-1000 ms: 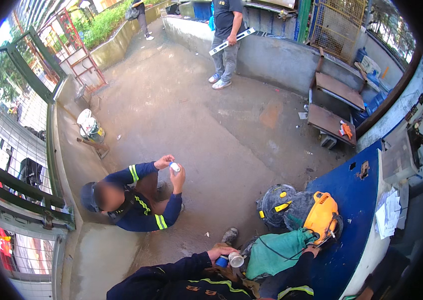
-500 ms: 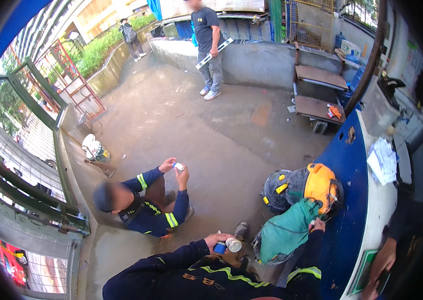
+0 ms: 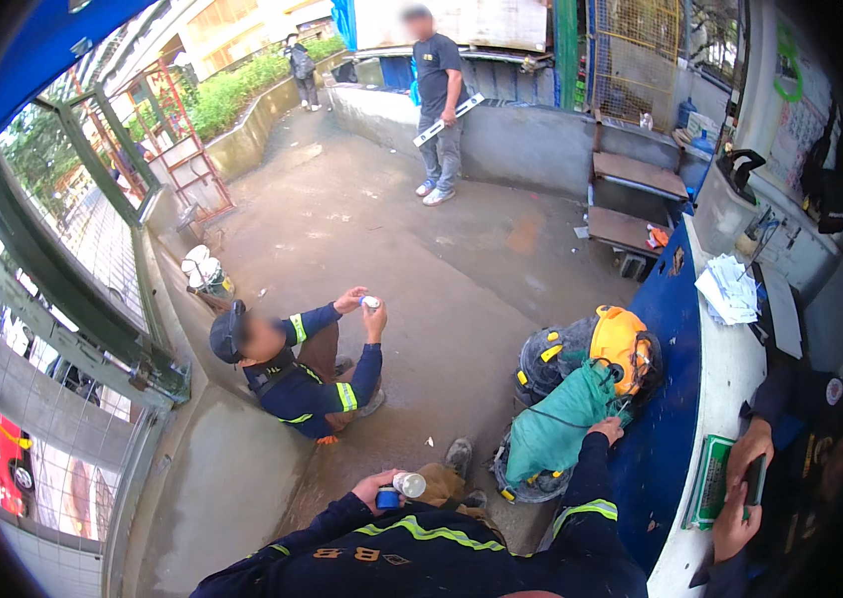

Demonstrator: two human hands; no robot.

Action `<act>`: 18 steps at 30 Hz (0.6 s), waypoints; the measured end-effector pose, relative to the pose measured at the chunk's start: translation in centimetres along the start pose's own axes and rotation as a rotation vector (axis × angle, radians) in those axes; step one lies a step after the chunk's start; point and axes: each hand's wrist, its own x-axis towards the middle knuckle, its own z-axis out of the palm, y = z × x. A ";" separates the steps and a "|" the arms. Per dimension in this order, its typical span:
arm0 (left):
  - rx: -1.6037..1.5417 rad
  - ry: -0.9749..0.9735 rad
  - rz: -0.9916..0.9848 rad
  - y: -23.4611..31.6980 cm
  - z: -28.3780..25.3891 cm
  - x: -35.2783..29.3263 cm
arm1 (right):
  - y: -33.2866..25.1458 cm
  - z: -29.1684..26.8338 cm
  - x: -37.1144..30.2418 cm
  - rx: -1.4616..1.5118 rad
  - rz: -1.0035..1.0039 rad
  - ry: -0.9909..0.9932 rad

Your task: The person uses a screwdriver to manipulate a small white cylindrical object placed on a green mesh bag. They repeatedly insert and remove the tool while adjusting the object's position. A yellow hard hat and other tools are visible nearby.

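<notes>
My left hand (image 3: 371, 488) is closed around a small blue container (image 3: 388, 497) and a whitish, clear-looking round jar (image 3: 409, 485), held low before my body. My right hand (image 3: 607, 430) reaches to the edge of a green cloth bag (image 3: 556, 424), its fingers closed on a dark cord that crosses the cloth. The bag lies over dark, rounded gear with yellow parts (image 3: 549, 351). A yellow-orange hard hat (image 3: 621, 344) rests on top of this pile, against the blue panel.
At my left a seated co-worker (image 3: 312, 374) holds up a small white-and-blue container (image 3: 370, 301). A standing person (image 3: 438, 100) carries a level (image 3: 449, 120). Wooden steps (image 3: 639, 174) rise at the back right. Another person's hands (image 3: 743, 488) hold a dark phone-like object beside the white counter (image 3: 692, 448).
The view has shifted, so the scene sits differently. My left hand still grips both containers. My right hand remains at the bag's edge, and the cord now lies slacker across the cloth.
</notes>
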 end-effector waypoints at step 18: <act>-0.051 0.006 0.063 1.4 -5.9 -3.6 | 9.5 -9.8 -23.0 0.094 0.894 -0.692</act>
